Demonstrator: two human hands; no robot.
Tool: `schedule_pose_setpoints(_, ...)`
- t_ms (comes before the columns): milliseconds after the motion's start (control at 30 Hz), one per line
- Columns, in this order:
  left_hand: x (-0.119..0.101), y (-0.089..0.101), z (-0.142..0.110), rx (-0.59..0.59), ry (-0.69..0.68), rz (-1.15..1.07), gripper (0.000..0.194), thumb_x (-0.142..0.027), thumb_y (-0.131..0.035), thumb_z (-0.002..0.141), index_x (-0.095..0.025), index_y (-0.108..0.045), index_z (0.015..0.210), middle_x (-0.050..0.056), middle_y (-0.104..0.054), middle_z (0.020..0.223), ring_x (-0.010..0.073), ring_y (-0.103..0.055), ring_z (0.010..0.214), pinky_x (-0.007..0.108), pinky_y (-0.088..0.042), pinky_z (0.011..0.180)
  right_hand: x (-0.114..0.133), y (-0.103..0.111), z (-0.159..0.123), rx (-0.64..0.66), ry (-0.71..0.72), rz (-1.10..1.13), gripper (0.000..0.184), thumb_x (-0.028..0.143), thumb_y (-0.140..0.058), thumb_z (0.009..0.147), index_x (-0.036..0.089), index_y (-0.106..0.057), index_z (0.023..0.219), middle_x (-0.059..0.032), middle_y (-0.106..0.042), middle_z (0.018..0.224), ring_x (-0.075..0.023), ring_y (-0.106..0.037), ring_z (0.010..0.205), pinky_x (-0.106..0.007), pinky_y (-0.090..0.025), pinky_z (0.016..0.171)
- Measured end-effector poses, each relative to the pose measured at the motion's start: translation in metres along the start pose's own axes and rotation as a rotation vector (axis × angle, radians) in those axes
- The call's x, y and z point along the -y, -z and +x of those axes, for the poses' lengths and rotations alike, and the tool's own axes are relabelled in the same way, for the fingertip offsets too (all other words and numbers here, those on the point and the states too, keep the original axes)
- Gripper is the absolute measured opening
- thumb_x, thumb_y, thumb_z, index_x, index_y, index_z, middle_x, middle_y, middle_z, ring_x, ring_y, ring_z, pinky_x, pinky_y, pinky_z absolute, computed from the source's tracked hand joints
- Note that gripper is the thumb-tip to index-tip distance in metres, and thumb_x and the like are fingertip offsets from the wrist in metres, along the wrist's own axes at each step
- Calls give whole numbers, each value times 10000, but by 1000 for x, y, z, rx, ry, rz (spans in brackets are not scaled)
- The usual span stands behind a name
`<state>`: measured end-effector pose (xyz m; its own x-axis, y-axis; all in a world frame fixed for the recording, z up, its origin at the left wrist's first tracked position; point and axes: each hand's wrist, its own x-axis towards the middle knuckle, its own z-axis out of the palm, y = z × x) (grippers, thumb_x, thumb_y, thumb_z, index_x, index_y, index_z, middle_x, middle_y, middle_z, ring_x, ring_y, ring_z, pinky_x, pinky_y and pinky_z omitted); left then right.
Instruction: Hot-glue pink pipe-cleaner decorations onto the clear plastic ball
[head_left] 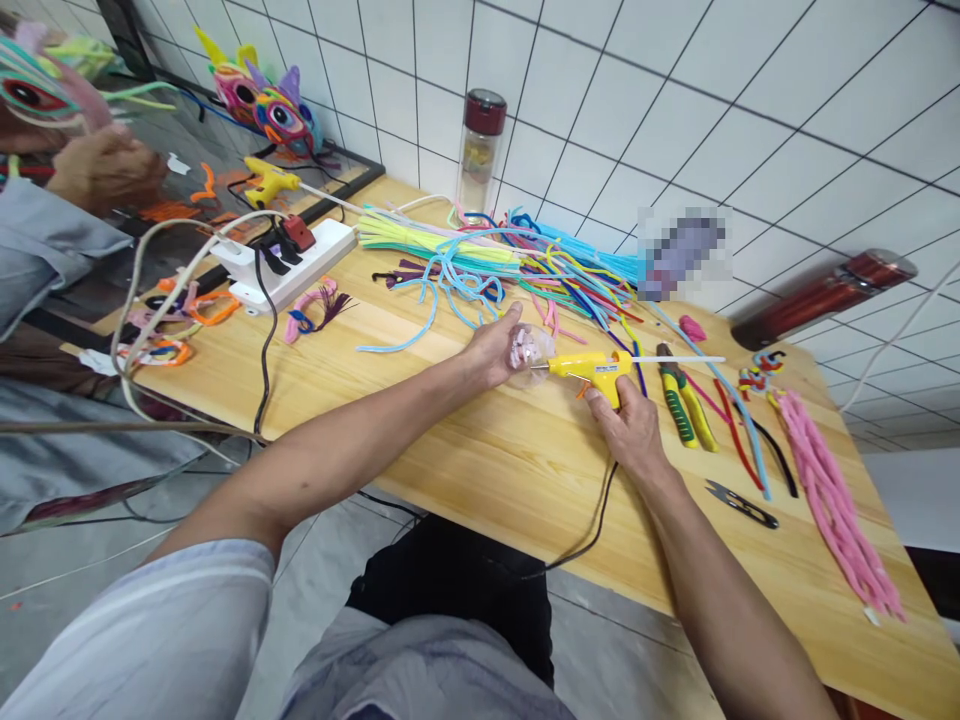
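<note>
In the head view, the left hand (495, 352) reaches from 8 o'clock toward the centre, thumb raised, its grip closed around a clear, glossy piece (531, 348); the fingers behind it are hard to make out. The right hand (630, 422), from 4 o'clock, has its grip wrapped around the handle of a smooth yellow glue gun (592, 367), nozzle toward 9 o'clock at the piece. Pixelation hides an object (684, 250) at 2 o'clock. Fuzzy pink strands (832, 490) lie at 4 o'clock on the wood-grain tabletop (465, 470).
</note>
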<state>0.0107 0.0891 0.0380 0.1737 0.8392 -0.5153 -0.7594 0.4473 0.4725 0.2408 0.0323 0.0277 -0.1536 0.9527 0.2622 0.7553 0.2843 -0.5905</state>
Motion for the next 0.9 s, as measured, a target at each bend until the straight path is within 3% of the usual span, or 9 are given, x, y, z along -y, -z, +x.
schedule_pose_setpoints(300,0,-5,-9,37,-40,93,523,-563,-692,966,-185,-511,653,-36,-492,478,77,-469,369,206,-326,400,3,-1,-2,-46,-59,61,388,626,-585,918,257,-519,813,47,-532,619,-140,-440,516,-303,-347,538)
schedule_pose_setpoints(567,3,-6,-13,19,-73,142,496,-539,-761,922,-182,-528,669,-38,-506,482,74,-463,369,213,-292,402,8,-1,-1,-30,-47,31,370,614,-585,904,257,-523,827,50,-525,595,-142,-470,501,-298,-348,541)
schedule_pose_setpoints(900,4,-4,-8,32,-92,159,528,-572,-704,955,-188,-516,646,-13,-546,509,105,-524,415,239,-369,452,8,-2,-1,-42,20,5,342,565,-590,880,264,-477,765,66,-435,558,-124,-373,483,-290,-304,516)
